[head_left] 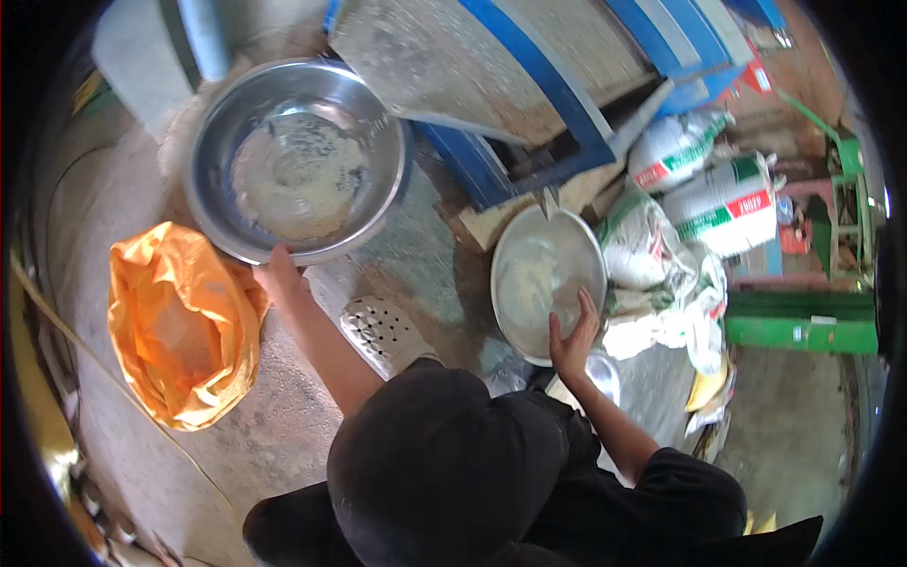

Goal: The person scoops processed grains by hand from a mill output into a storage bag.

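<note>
My left hand is closed on the near rim of a large steel basin, which has pale, grainy meal spread over its bottom. To the right, my right hand reaches over the near right side of a smaller metal basin, thumb and fingers apart. A little pale powder lies in that basin, just below the spout of a blue-framed machine. Close beside my left hand stands an open orange sack with powdery material inside.
White printed sacks are piled right of the smaller basin, near a green metal beam. A light clog on a foot is on the concrete floor between the basins. A thin cord runs past the orange sack.
</note>
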Tool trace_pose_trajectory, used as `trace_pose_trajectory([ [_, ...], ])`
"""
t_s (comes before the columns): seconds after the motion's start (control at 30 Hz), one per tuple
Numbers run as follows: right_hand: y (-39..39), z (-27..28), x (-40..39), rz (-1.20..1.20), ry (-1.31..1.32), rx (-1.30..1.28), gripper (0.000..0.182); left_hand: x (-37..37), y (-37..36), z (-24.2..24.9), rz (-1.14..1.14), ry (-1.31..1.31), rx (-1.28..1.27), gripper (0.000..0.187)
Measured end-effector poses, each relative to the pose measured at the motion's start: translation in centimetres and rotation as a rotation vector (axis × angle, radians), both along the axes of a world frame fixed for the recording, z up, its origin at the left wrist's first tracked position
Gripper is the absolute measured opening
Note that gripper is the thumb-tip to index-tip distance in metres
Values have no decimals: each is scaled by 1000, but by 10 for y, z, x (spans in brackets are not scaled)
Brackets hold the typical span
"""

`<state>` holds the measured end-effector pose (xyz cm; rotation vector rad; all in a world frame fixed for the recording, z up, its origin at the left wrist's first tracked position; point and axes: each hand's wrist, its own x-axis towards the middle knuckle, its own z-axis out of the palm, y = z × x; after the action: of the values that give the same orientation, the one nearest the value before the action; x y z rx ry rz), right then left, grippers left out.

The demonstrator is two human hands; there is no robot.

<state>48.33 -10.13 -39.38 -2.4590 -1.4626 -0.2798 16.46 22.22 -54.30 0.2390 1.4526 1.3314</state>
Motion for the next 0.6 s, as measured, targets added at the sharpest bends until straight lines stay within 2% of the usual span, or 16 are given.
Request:
trace_pose_trajectory([
  [0.07,42,8,-23,100,163,94,52,-3,5,-3,28,85,101,43],
  [0.1,61,9,-31,142,177,100,52,-6,8,0,13,173,190,42],
  [0.17,99,9,-45,290,548,167,38,-9,8,25,35,208,256,37],
  [0.2,124,5,-55,195,915,212,32,-12,9,23,37,235,267,33],
  [0.27,179,-12,-56,283,1817,342,47,-20,1,71,22,188,182,36],
  [0.33,248,-10,-77,187,2417,486,59,-28,-9,104,-49,153,79,35],
  [0.4,306,-15,-94,318,2774,609,61,-41,-14,105,-29,215,130,36],
  [0.43,329,-18,-102,332,2798,601,61,-47,-17,111,-30,262,173,36],
  [0.5,369,-21,-112,245,3155,887,63,-56,-23,119,1,262,159,38],
  [0.6,404,-31,-123,338,3212,966,67,-75,-31,118,34,363,150,40],
])
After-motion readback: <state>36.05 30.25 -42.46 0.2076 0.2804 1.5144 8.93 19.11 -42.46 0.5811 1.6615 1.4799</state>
